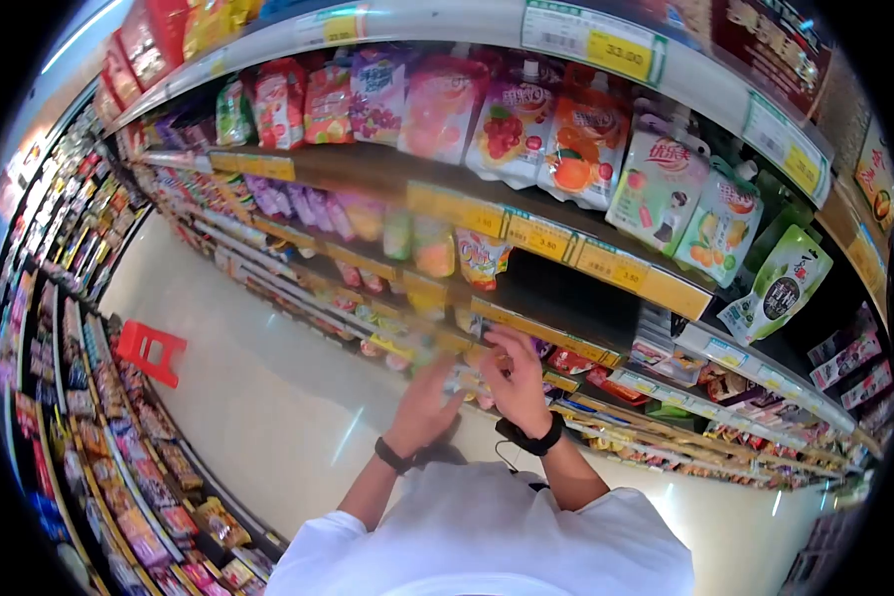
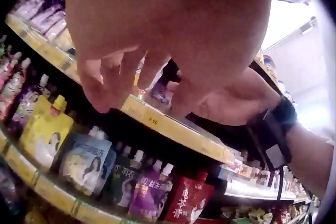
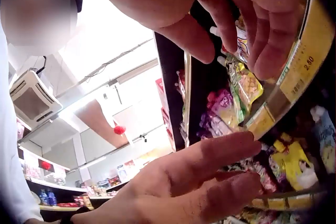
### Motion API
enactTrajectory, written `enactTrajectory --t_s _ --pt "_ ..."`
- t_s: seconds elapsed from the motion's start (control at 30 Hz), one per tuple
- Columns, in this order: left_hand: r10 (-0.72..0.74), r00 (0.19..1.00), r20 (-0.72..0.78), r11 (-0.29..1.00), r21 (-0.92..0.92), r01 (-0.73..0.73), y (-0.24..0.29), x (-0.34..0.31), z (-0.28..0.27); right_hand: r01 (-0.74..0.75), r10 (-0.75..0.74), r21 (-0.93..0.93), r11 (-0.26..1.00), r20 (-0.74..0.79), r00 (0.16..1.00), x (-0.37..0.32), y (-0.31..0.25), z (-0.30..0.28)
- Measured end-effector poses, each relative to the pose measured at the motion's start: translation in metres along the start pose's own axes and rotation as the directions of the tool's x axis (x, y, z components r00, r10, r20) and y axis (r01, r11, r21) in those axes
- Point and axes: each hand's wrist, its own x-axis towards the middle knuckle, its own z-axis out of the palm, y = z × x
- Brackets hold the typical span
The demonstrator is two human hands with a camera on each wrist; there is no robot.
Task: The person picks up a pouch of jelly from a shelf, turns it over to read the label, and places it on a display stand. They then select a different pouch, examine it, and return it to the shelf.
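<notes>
In the head view my left hand (image 1: 422,407) and right hand (image 1: 515,382) are close together in front of the snack shelves, neither visibly gripping anything. From the right wrist, the left hand (image 3: 194,179) shows nearly straight fingers beside the shelf. Above it, my right hand (image 3: 249,11) has loosely bent fingers in front of a yellow snack pouch (image 3: 245,85) and a yellow price strip (image 3: 304,58). The left wrist view has my left hand (image 2: 173,19) overlapping the shelf edge, its fingers bent downward, with the right hand (image 2: 231,100) behind.
Spouted pouches (image 1: 517,119) line the upper shelf, and a green-white pouch (image 1: 780,283) leans at its right end. A yellow spouted pouch (image 2: 47,129) stands on a lower shelf. Across the aisle floor (image 1: 258,368) is a red stool (image 1: 169,353) beside another snack shelf (image 1: 119,447).
</notes>
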Motion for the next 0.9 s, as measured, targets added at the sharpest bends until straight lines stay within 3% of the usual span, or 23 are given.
enactTrajectory --t_s 0.17,0.27,0.3,0.4,0.47,0.5,0.57,0.63,0.67,0.77,0.9 --pt "0.074 0.994 0.083 0.988 -0.145 -0.062 -0.027 0.071 -0.008 -0.006 0.005 -0.004 1.000 -0.152 0.988 0.055 -0.013 0.017" --pt "0.140 0.990 0.037 0.967 -0.221 -0.128 -0.034 0.106 -0.013 -0.074 0.071 -0.012 0.997 -0.182 0.981 0.080 -0.017 0.024" --pt "0.218 0.976 -0.026 0.965 -0.145 -0.219 -0.041 0.116 -0.009 -0.106 0.101 -0.015 0.994 -0.188 0.977 0.087 -0.017 0.027" --pt "0.097 0.993 0.071 0.924 -0.377 -0.063 -0.047 0.130 -0.006 -0.174 0.151 -0.063 0.983 -0.273 0.950 0.098 -0.014 0.037" --pt "0.147 0.984 0.102 0.923 -0.372 -0.099 -0.054 0.135 -0.002 -0.146 0.061 -0.260 0.955 -0.309 0.949 0.102 -0.020 0.039" --pt "0.175 0.977 0.121 0.922 -0.369 -0.119 -0.057 0.135 0.000 -0.141 0.020 -0.355 0.924 -0.324 0.946 0.102 -0.023 0.041" --pt "0.343 0.935 0.090 0.919 -0.240 -0.314 -0.068 0.139 0.009 -0.189 0.091 -0.267 0.945 -0.338 0.937 0.104 -0.024 0.044" --pt "0.401 0.913 0.075 0.891 -0.262 -0.370 -0.068 0.142 0.011 -0.244 0.175 -0.194 0.950 -0.319 0.932 0.106 -0.036 0.041" --pt "0.430 0.900 0.067 0.876 -0.273 -0.398 -0.067 0.144 0.013 -0.182 0.095 -0.230 0.956 -0.344 0.934 0.105 -0.035 0.041" --pt "0.336 0.938 0.084 0.820 -0.515 -0.248 -0.062 0.135 0.024 -0.034 -0.124 -0.402 0.915 -0.360 0.925 0.097 -0.036 0.034" --pt "0.317 0.933 0.173 0.692 -0.714 -0.103 -0.043 0.112 0.038 0.040 -0.234 -0.475 0.879 -0.355 0.905 0.066 -0.037 0.016"
